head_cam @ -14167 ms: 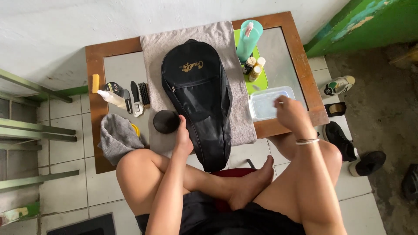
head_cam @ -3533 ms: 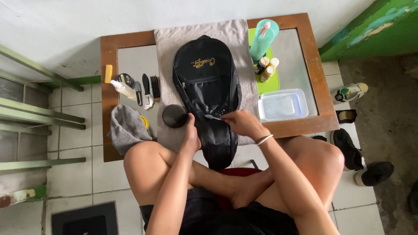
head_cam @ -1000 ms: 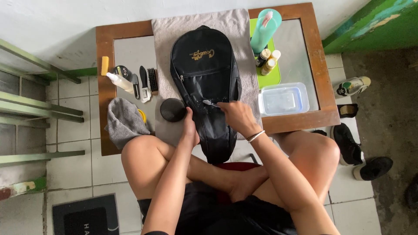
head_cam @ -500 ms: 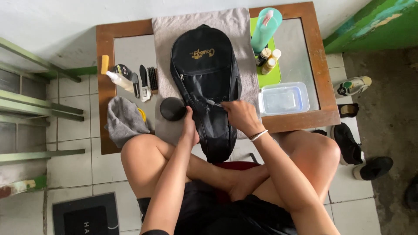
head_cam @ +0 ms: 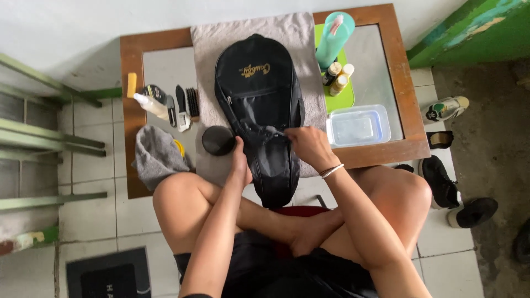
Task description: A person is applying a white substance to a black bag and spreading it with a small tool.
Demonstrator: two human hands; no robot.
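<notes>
A clear plastic box [head_cam: 359, 126] sits on the low wooden table [head_cam: 132, 60], and it looks empty. Behind it, a green tray [head_cam: 345, 98] holds a tall teal bottle [head_cam: 334, 40] and three small bottles [head_cam: 338, 77] standing close together.

The black bag [head_cam: 259, 105] lies in the middle of the table on a gray towel [head_cam: 259, 30]. It is shaped like a small guitar, wide at the far end and thin near the person's knees. It has a gold mark on top and a zipper pocket.

The right hand [head_cam: 310, 146] rests on the bag's thin part, fingers curled; I cannot tell what they pinch. The left hand [head_cam: 239, 165] presses the bag's left edge, just beside a round black tin [head_cam: 217, 139].
</notes>
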